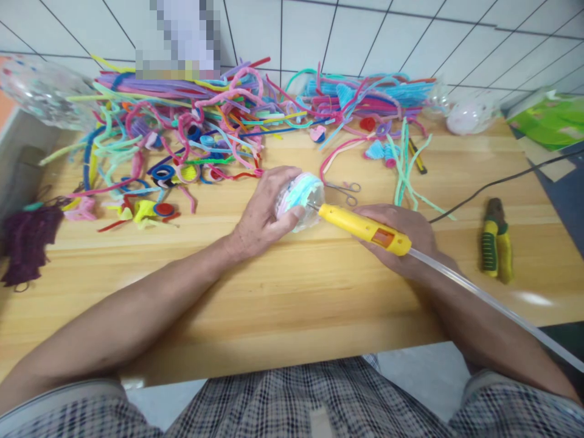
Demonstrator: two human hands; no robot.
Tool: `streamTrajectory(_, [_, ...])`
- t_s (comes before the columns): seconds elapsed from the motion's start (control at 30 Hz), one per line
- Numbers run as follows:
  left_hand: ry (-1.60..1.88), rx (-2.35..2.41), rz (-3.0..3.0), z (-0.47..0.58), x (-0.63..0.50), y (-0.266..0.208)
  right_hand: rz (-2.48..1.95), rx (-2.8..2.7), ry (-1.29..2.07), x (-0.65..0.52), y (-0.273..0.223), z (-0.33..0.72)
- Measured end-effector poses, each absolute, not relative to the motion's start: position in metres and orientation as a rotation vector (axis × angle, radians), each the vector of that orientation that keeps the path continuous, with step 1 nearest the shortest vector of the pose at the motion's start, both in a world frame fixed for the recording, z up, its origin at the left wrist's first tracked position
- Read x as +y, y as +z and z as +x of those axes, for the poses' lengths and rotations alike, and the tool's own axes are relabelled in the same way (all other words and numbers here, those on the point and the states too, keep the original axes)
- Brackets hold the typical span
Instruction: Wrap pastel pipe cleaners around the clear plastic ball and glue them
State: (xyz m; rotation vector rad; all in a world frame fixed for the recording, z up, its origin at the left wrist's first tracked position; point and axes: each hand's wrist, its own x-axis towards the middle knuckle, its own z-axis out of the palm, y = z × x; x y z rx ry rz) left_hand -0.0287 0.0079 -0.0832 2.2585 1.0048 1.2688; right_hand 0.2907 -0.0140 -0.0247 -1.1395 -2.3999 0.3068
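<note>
Two bare hands meet over the table [274, 304]. The left hand [269, 210] is curled part-closed around a clear ball with pastel strips [298, 191], its thumb on the near side and its fingertips partly hidden. The right hand [401, 234] is wrapped behind a yellow glue gun [360, 225]; whether a finger presses the trigger cannot be seen. The gun's nozzle ends at the ball, just beside the left thumb; contact is unclear. If the tip is hot, a slip or a roll of the rounded ball could bring it onto that bare thumb. The long glue stick [479, 292] trails over the right forearm, so a knock there might swing the nozzle off its spot. Scissors [349, 192] lie just beyond the nozzle, between the hands, where a forward push could catch them. Well right of the right hand rest pliers [496, 240].
</note>
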Motion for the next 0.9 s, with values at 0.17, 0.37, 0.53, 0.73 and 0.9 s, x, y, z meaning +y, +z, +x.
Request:
streamTrajectory(0.17, [1.268, 0.992, 2.267, -0.029, 0.008, -0.083, -1.097, -2.381, 0.274, -0.018, -0.022, 0.289])
streamTrajectory(0.37, [1.275, 0.99, 2.282, -0.029, 0.008, -0.084, -1.16, -2.39, 0.275, -0.019, -0.02, 0.291])
streamTrajectory(0.53, [1.272, 0.986, 2.281, -0.029, 0.008, -0.084, -1.143, -2.412, 0.289, -0.017, -0.024, 0.292])
streamTrajectory(0.73, [1.266, 1.026, 2.286, -0.028, 0.008, -0.084, -1.17, -2.386, 0.27, -0.022, -0.019, 0.293])
streamTrajectory(0.9, [1.249, 1.018, 2.291, -0.028, 0.008, -0.083, -1.219, -2.373, 0.274, -0.027, -0.018, 0.292])
